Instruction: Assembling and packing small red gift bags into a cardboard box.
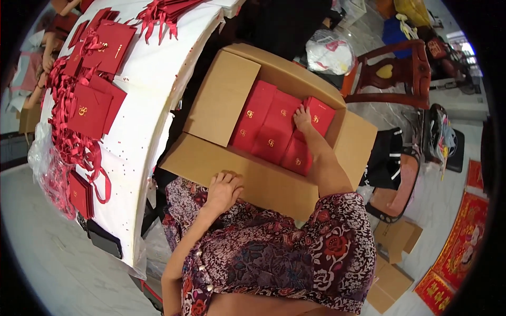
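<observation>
Right hand [302, 118] flat, open on red envelopes [274, 129] in cardboard box [224, 97] | left hand [224, 190] curled over box's near flap

- Single view, worn on the head, looking steeply down over the wearer's own patterned dress [295, 258] and forearms.
- Faces forward and down into an open cardboard box [211, 158] just ahead of the body, close enough to fill the middle of the frame.
- Takes in the left hand [224, 190] on the near flap and the right hand [302, 118] inside the box, both near the centre.
- Wide fisheye: bends the white table [147, 79] edge at left, darkens the corners.
- Reaches out to the floor, a wooden chair [400, 73] at upper right, small boxes [392, 263] at lower right.
- No second view to share with.
</observation>
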The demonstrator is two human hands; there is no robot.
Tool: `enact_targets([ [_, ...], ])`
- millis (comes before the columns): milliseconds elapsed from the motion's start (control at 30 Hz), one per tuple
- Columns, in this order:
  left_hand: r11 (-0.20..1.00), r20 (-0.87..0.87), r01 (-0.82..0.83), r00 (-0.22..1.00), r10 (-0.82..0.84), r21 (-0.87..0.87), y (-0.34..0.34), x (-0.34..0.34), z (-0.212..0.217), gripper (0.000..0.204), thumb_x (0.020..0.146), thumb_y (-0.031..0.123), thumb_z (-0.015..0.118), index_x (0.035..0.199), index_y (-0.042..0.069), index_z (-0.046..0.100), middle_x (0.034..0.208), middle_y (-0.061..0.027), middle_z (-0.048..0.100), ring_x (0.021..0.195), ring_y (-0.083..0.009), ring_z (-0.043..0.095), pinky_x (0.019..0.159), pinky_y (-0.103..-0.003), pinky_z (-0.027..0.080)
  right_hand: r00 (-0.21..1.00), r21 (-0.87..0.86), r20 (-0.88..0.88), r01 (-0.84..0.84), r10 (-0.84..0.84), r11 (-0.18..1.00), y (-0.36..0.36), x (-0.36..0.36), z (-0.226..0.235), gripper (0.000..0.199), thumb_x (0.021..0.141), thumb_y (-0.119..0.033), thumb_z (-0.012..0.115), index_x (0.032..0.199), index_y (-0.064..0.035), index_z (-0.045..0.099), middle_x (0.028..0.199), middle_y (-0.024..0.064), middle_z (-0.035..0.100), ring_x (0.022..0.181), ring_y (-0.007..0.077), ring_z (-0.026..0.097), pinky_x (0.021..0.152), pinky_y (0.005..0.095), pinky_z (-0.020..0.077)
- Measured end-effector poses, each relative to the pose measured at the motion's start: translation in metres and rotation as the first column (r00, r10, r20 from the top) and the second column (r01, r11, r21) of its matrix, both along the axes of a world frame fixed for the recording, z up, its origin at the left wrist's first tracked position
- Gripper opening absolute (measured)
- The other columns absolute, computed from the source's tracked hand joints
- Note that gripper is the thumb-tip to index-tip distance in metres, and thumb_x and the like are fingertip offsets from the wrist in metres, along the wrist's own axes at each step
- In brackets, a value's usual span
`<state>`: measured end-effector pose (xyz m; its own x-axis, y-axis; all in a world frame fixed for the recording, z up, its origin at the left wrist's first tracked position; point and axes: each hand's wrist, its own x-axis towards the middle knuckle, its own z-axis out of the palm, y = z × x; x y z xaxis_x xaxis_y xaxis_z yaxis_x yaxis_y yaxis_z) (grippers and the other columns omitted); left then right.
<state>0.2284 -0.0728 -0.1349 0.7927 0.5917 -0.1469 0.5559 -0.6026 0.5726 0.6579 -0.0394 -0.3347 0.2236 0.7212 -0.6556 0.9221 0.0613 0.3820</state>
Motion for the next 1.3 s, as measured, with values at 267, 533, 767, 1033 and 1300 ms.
enact_targets([
  [267,1.0,-0.062,-0.008,0.998,0.007,-0.02,0.008,0.007,0.004,0.039,0.083,0.021,0.069,0.12,0.009,0.063,0.111,-0.0091,0.06,0.107,-0.0283,0.053,0.095,-0.042,0.04,0.992,-0.185,0.11,-0.041,0.063,0.982,0.007,0.005,-0.014,0.048,0.098,-0.03,0.047,0.146,-0.0237,0.045,0.153,-0.0001,0.035,0.145,0.0303,0.022,0.115,0.0553,0.0154],
  [533,1.0,-0.073,-0.022,0.997,0.021,-0.004,0.007,0.01,0.001,0.037,0.084,0.021,0.068,0.119,0.009,0.064,0.108,-0.0097,0.06,0.104,-0.029,0.052,0.091,-0.041,0.041,0.976,-0.235,0.163,-0.103,0.144,0.966,0.003,0.016,-0.016,0.053,0.1,-0.032,0.044,0.151,-0.0201,0.036,0.153,0.0048,0.034,0.149,0.0359,0.014,0.117,0.0597,0.0079],
  [767,0.999,-0.088,-0.034,0.996,0.035,0.007,0.009,0.011,0.003,0.037,0.084,0.02,0.067,0.119,0.008,0.063,0.105,-0.0102,0.06,0.104,-0.0298,0.052,0.091,-0.041,0.041,0.934,-0.104,0.238,-0.25,0.268,0.963,-0.009,0.016,0.007,0.045,0.099,-0.026,0.045,0.143,-0.0157,0.047,0.145,0.0056,0.042,0.143,0.0348,0.027,0.116,0.0565,0.0157],
  [1033,0.998,-0.023,-0.059,0.998,0.059,-0.008,0.008,0.007,0.0,0.034,0.086,0.02,0.066,0.119,0.009,0.064,0.105,-0.0112,0.06,0.105,-0.0314,0.053,0.09,-0.043,0.042,0.911,-0.113,0.238,-0.318,0.336,0.941,-0.009,0.021,0.029,0.043,0.097,-0.027,0.047,0.139,-0.0176,0.053,0.144,0.0026,0.043,0.138,0.0307,0.032,0.116,0.0535,0.015],
  [1300,0.997,0.001,-0.072,0.997,0.073,-0.037,0.012,0.0,-0.009,0.036,0.086,0.019,0.067,0.119,0.009,0.064,0.113,-0.0103,0.062,0.111,-0.0299,0.052,0.095,-0.042,0.041,0.892,-0.177,0.097,-0.421,0.441,0.89,-0.006,0.045,0.036,0.032,0.097,-0.025,0.047,0.125,-0.0263,0.063,0.125,-0.0052,0.062,0.127,0.0192,0.047,0.116,0.0492,0.0175],
])
